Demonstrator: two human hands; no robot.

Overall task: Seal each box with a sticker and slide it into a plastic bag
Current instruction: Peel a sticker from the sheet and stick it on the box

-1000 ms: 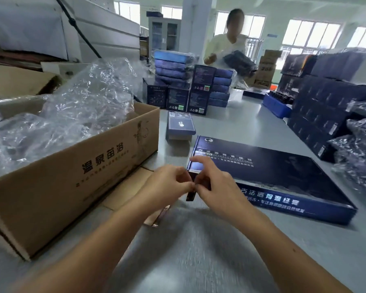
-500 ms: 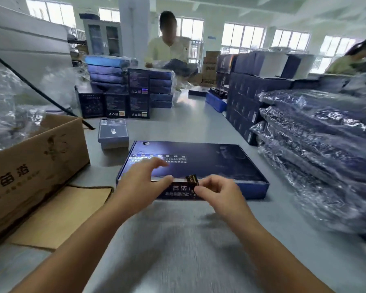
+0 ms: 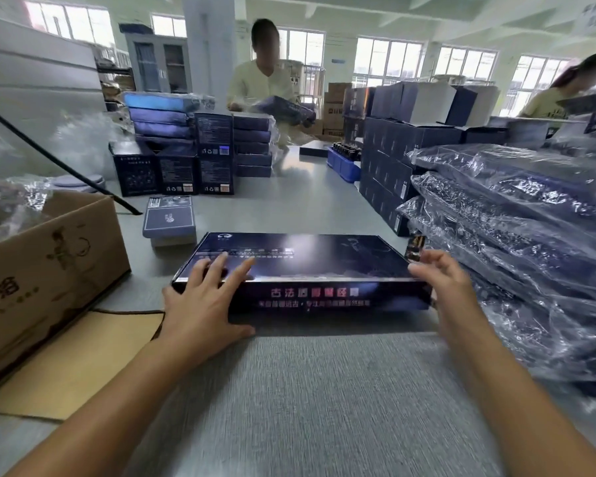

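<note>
Hands: left (image 3: 203, 301) on box (image 3: 324, 256), right (image 3: 441, 280) with sticker (image 3: 415, 247)

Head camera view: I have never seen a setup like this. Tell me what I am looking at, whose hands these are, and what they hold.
There is no machine here. The picture comes from a camera worn on a person's head, looking forward and down, so the two bare arms are the wearer's own. The left hand rests on the left end of a flat dark box, which lies on a grey table. The right hand is at the box's right end and pinches a small sticker, not yet stuck on. To the left stands a cardboard carton; to the right, a pile of bagged boxes. Behind the flat box lies a small box.
</note>
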